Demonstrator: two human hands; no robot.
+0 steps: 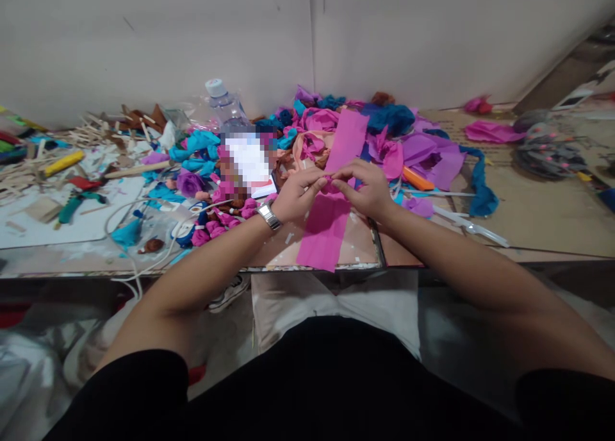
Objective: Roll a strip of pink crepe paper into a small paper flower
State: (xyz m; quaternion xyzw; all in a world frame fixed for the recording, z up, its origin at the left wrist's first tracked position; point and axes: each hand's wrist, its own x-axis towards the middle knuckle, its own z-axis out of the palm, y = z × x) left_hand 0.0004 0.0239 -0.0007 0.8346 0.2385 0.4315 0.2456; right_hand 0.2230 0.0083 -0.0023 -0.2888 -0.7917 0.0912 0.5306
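Observation:
A long strip of pink crepe paper [323,236] runs from the table's front edge up between my hands and on towards the back. Both hands pinch it near its middle, where the paper is gathered into folds. My left hand [300,194], with a metal watch [268,216] on the wrist, is closed with thumb and fingertips on the paper. Opposite it, my right hand [362,188] pinches the same gathered part, its fingertips almost meeting the left ones. The exact folds between the fingertips are partly hidden.
Twisted paper pieces in blue, purple and pink surround a phone [250,165] left of my hands. Behind it stands a plastic bottle [225,108]. Green-handled pliers [77,200], wood sticks and a white cable [166,252] lie leftward. Rightward are an orange cutter [417,178] and scissors [480,229].

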